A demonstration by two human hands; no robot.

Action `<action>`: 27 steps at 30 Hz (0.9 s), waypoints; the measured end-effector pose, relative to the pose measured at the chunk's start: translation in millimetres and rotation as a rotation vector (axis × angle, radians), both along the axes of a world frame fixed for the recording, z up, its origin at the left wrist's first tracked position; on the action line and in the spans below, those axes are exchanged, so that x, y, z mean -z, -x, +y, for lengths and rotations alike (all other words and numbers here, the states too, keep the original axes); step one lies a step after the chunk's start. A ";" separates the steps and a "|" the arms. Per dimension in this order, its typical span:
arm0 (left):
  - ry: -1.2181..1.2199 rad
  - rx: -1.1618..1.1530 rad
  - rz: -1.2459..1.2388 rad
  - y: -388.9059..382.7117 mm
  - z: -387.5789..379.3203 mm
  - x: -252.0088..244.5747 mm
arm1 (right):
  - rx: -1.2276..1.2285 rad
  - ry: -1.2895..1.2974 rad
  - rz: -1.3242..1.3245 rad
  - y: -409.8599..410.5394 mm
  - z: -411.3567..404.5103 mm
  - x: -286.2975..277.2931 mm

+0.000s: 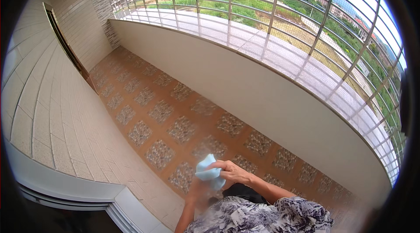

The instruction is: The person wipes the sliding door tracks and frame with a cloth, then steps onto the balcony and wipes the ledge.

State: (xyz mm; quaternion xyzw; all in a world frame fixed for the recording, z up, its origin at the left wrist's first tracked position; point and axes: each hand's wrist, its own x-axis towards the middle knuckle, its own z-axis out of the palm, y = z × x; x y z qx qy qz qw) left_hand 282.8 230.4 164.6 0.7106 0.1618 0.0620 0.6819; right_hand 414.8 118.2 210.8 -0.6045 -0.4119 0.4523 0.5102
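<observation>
A light blue cloth [208, 171] is bunched up in front of my body, near the bottom middle of the head view. My right hand [233, 171] grips it from the right, with the fingers bent into its folds. Just below and left of the cloth is my left hand [200, 189], hazy and partly covered by it. Its fingers cannot be made out, so whether it holds the cloth is unclear.
Brown floor tiles [160, 111] with pebble-patterned squares run along a narrow balcony. A low wall [229, 65] with a pale ledge [252, 44] and metal bars [274, 6] borders the right. A tiled wall [75, 128] and a framed opening [65, 203] lie left.
</observation>
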 end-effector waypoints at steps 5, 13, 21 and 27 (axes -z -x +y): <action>-0.594 -0.014 -0.017 -46.4 -6.1 16.2 | 0.163 -0.024 -0.020 -37.7 -28.7 16.1; -0.809 -0.115 -0.235 -141.8 -13.6 14.9 | 0.508 0.047 0.195 -101.0 -81.5 19.9; -0.030 -0.071 -0.097 -240.2 -86.5 7.3 | 0.907 0.144 0.211 -145.8 -160.2 60.6; 0.558 0.308 0.122 -279.2 -138.6 9.9 | 1.009 0.011 0.695 -145.1 -178.7 21.8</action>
